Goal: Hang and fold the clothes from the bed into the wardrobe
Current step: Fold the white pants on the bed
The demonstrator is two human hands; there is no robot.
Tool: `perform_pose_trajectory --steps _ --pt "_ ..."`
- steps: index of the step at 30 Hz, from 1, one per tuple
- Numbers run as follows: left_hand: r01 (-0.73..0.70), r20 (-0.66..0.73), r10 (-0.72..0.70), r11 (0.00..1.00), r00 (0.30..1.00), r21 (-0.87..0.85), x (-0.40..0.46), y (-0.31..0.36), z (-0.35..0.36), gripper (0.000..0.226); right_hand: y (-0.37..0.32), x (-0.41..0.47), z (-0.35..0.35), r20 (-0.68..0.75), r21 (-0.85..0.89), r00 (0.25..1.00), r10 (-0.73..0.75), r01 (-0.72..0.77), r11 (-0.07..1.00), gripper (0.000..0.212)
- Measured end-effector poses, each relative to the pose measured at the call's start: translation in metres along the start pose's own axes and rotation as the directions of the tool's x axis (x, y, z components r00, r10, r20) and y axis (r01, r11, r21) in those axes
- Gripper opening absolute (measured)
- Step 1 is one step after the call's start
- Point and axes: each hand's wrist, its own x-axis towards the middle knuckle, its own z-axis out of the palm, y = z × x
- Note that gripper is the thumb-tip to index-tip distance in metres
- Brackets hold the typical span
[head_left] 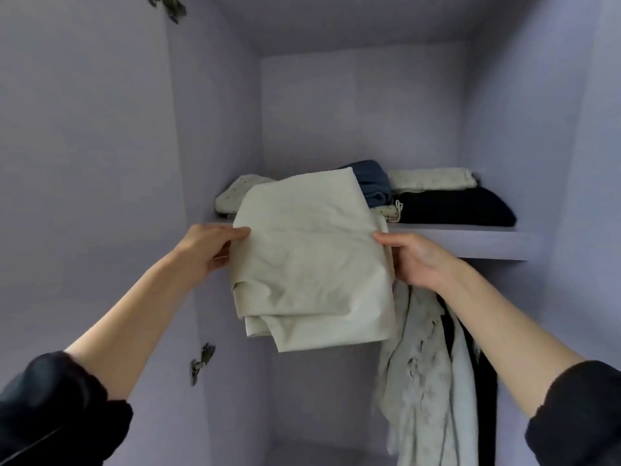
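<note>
Looking up into wardrobe (353, 112): lilac interior, door swung open at left, one shelf (470, 242) across the upper part.
Hanging clothes (433, 381): pale patterned garment and a light one beside it, with something dark behind, all below the shelf at right; the rail itself is not visible.
Folded cream cloth (312, 264): held up in front of the shelf's front edge, top end tilted over the shelf, lower layers hanging loose below shelf level; it hides part of the items behind.
Black folded garment (457, 206): lying on shelf, right side.
Cream folded item (433, 179): stacked on top of the black one.
Blue folded garment (373, 183): on shelf, middle, just behind the held cloth.
Dotted pale fabric (235, 193): on shelf, left, partly hidden by the held cloth.
Left hand (208, 248): grips the cloth's left edge, thumb on top, fingers curled under it.
Right hand (416, 260): grips the cloth's right edge, thumb on top, fingers beneath.
Sleeves: dark, pushed up both forearms.
Door hinges (201, 363): metal, one low at left, another at the top left corner.
</note>
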Motion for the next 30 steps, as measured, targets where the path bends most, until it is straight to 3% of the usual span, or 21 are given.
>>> perform_pose_trajectory --steps 3,9,22,25,27,28,30 --pt "-0.057 -0.005 0.057 0.998 0.998 0.027 0.054 0.027 0.009 0.030 -0.030 0.045 -0.004 -0.011 -0.005 0.998 -0.062 0.062 0.998 0.055" --pt "-0.105 -0.088 0.107 0.994 0.990 0.019 0.147 0.073 0.025 0.013 -0.086 0.139 0.002 0.032 -0.055 0.993 -0.110 0.112 0.992 0.015" --pt "-0.165 -0.181 0.201 0.966 0.963 0.198 0.319 0.119 0.007 0.018 -0.123 0.290 0.037 0.017 -0.054 0.995 -0.102 0.103 0.993 0.014" --pt "-0.154 -0.186 0.228 0.926 0.956 0.344 0.358 0.117 0.010 0.022 -0.126 0.320 0.044 -0.007 -0.080 0.996 -0.093 0.092 0.993 0.020" --pt "-0.091 -0.174 0.200 0.867 0.964 0.489 0.383 0.104 0.011 0.027 -0.122 0.340 0.049 -0.050 -0.218 0.994 -0.097 0.084 0.972 0.024" --pt "-0.032 -0.158 0.148 0.818 0.976 0.574 0.391 0.094 0.012 0.024 -0.117 0.349 0.051 -0.091 -0.369 0.989 -0.115 0.074 0.927 0.021" --pt "0.056 -0.107 0.033 0.680 0.994 0.731 0.403 0.073 0.012 0.013 -0.107 0.363 0.057 -0.170 -0.676 0.971 -0.166 0.008 0.737 0.016"
